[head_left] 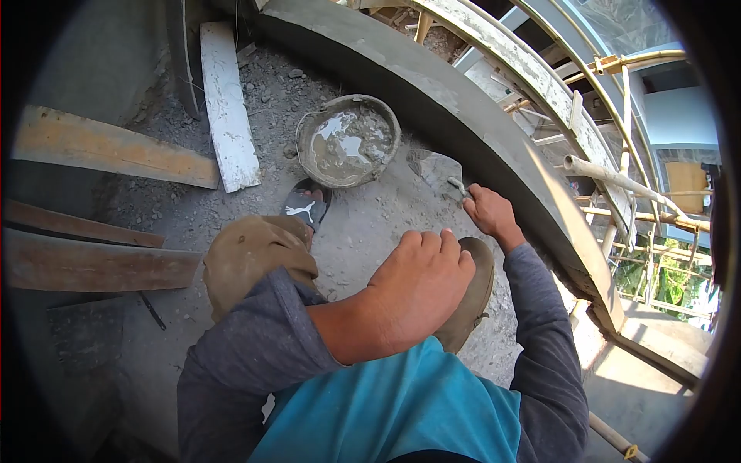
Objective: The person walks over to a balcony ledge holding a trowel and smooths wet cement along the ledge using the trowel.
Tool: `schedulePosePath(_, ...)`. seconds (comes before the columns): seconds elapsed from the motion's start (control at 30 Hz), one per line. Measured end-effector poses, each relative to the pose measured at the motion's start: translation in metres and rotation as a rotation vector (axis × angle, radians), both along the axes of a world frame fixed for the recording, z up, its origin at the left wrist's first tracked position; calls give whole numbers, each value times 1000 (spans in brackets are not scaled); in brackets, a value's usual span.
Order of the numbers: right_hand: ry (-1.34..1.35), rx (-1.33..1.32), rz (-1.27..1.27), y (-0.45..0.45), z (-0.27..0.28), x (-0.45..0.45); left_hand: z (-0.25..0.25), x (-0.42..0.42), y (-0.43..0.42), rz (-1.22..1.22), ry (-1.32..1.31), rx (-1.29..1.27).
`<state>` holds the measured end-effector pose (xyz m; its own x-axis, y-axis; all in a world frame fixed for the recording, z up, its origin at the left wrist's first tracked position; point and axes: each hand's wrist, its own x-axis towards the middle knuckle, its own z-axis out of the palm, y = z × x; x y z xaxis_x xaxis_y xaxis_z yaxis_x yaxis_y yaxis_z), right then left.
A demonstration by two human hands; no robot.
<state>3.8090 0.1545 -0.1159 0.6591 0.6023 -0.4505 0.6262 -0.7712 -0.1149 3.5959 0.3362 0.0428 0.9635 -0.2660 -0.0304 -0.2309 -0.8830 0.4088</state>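
My right hand (492,212) is closed around the handle of a trowel (458,186), low beside the inner face of the curved wall. The trowel's grey blade (434,165) points toward the bucket and blends with the floor. My left hand (421,282) hangs in front of my body, back up, above my right shoe. Its fingers are curled in and nothing shows in them, though their undersides are hidden. A bucket (391,158) holding wet grey mortar (347,143) stands ahead of my feet, apart from both hands.
The curved plastered wall (463,116) runs along my right, with bamboo scaffolding (625,185) beyond it. A white-stained board (230,108) and brown planks (116,147) lie to the left. Gravel rubble (270,85) covers the floor near the bucket. My sandalled foot (307,204) is close to the bucket.
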Motion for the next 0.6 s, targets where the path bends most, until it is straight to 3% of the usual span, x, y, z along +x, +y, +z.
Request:
schedulePosePath(0.13,-395,321,178,-14,-22,-11,2,1,-4,-34,12,7)
schedulePosePath(0.33,-606,447,212,-2,-36,-20,-1,1,-9,-49,19,-5)
schedulePosePath(0.47,-605,453,154,3,-39,-26,2,0,-8,-69,70,-18)
schedulePosePath(0.57,-403,437,58,4,-49,-28,-2,-2,-9,-51,39,-18)
schedulePosePath(0.6,-186,425,-24,5,-54,-28,-1,-2,-9,-51,38,-18)
